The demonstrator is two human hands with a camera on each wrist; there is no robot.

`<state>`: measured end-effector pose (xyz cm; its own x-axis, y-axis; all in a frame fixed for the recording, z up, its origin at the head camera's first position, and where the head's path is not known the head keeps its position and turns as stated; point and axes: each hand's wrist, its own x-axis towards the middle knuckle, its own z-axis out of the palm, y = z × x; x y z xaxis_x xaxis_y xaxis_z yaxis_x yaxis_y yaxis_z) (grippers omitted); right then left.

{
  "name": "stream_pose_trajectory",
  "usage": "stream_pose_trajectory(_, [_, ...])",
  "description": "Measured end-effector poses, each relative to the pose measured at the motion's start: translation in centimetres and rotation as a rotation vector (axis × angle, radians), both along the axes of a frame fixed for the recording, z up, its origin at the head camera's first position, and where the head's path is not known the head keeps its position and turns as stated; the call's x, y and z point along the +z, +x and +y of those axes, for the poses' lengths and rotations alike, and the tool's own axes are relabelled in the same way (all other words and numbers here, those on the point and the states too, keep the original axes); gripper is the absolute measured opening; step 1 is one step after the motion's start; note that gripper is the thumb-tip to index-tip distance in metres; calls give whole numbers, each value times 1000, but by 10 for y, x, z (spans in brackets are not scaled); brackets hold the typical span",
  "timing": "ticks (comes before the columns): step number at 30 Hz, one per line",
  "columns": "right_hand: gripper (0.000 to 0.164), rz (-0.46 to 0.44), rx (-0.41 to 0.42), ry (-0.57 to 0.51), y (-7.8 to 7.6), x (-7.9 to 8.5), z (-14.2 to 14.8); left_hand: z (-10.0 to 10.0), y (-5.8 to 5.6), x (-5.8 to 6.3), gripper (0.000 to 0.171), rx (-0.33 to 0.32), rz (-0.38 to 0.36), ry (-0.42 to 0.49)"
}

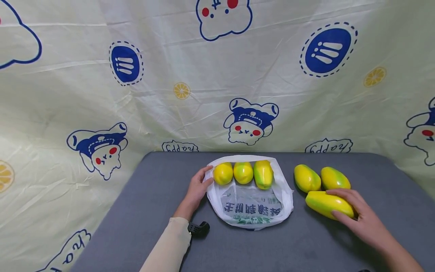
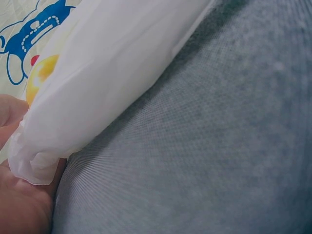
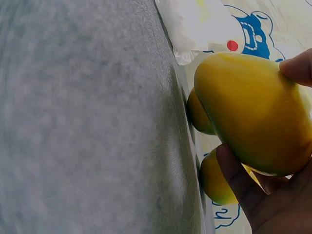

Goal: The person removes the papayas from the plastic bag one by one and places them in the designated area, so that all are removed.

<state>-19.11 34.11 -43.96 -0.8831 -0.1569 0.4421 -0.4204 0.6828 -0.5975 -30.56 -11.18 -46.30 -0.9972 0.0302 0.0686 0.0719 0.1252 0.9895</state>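
A white plastic bag (image 1: 283, 204) with printed characters lies open on the grey table, several of its folds rolled outward. Two round yellow fruits (image 1: 223, 173) and a longer yellow-green fruit (image 1: 263, 174) sit in a row at its far side. My left hand (image 1: 198, 189) grips the bag's left rim, its edge between thumb and fingers in the left wrist view. At the right, my right hand (image 1: 360, 217) holds a long yellow-green papaya (image 1: 327, 204) between thumb and fingers; the wrist view shows the papaya (image 3: 253, 112) tilted up close to the camera.
Two yellow-green mangoes (image 1: 307, 178) lie just behind the held papaya. A pale patterned cloth (image 1: 170, 124) hangs behind the table (image 1: 153, 196). A black band (image 1: 200, 229) is on the left wrist.
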Motion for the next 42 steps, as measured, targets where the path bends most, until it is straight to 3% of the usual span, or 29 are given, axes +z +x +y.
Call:
stream_pose_trajectory(11, [44,-53,-29,20,-2,-7,11,0,0,1,43,12,-13,-3])
stream_pose_trajectory(28, [46,-3,-23,22,-3,-13,18,2,-1,0,43,19,-1,-11])
stream_pose_trajectory(35, [42,-54,-63,30,-5,-14,21,1,0,1,43,22,2,-20])
stream_pose_trajectory(42, [37,94,-151,38,-1,-4,13,2,-1,-1,43,14,9,-1])
